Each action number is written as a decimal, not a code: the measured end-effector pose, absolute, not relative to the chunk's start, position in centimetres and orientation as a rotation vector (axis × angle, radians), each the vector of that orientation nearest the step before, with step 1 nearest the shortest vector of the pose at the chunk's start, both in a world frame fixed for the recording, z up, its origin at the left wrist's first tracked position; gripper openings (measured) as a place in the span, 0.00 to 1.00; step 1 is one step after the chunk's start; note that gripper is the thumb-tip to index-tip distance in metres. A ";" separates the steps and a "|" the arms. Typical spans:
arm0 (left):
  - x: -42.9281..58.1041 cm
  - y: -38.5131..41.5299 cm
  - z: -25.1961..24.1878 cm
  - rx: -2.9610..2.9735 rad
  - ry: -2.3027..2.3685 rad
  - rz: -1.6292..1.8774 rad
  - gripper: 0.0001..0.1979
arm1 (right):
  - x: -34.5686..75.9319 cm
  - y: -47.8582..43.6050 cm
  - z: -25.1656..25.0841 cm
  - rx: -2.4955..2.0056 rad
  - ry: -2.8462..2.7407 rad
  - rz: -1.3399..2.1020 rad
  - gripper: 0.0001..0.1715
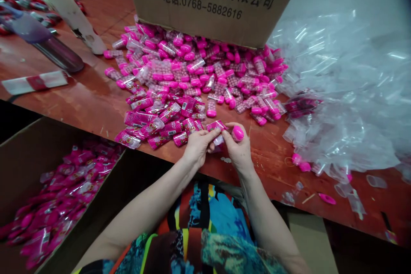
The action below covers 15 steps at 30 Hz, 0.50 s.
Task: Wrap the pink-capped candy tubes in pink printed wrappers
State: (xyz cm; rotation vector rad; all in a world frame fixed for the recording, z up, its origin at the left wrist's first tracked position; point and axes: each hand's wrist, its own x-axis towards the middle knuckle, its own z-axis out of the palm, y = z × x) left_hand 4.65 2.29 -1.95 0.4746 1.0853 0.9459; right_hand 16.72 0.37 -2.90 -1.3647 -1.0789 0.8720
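My left hand point(199, 143) and my right hand point(236, 145) meet at the near edge of the table, both closed on one small pink-capped candy tube point(238, 132). The left fingers pinch a pink printed wrapper point(215, 126) around the tube's body. The right fingers hold the end with the pink cap. Just beyond my hands lies a heap of pink candy tubes point(199, 72), some bare and some wrapped in pink film point(144, 120).
A tilted cardboard box point(212, 0) with printed characters stands over the heap. A pile of clear plastic sleeves point(346, 94) fills the right side. An open carton point(19, 154) of wrapped tubes sits low at my left. Bottles point(72, 15) lie at the far left.
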 end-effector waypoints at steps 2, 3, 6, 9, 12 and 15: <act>4.6 2.4 -1.7 0.437 1.000 0.897 0.22 | 16.9 0.4 -2.6 -1.380 -1.127 0.825 0.09; 4.5 2.4 -1.5 0.424 0.952 0.871 0.21 | 17.0 0.5 -2.4 -1.380 -1.148 0.828 0.08; 4.1 2.5 -1.0 0.397 0.871 0.832 0.18 | 17.5 0.8 -2.4 -1.378 -1.169 0.917 0.12; 3.7 2.8 -0.9 0.341 0.901 0.886 0.15 | 18.0 1.1 -2.7 -1.409 -0.991 1.051 0.21; 3.6 3.3 -0.8 0.253 0.950 0.946 0.16 | 18.1 0.5 -2.7 -1.321 -0.772 1.281 0.20; 3.8 3.5 -0.6 0.193 0.991 0.961 0.18 | 17.9 -1.1 -2.2 -1.220 -0.746 1.384 0.14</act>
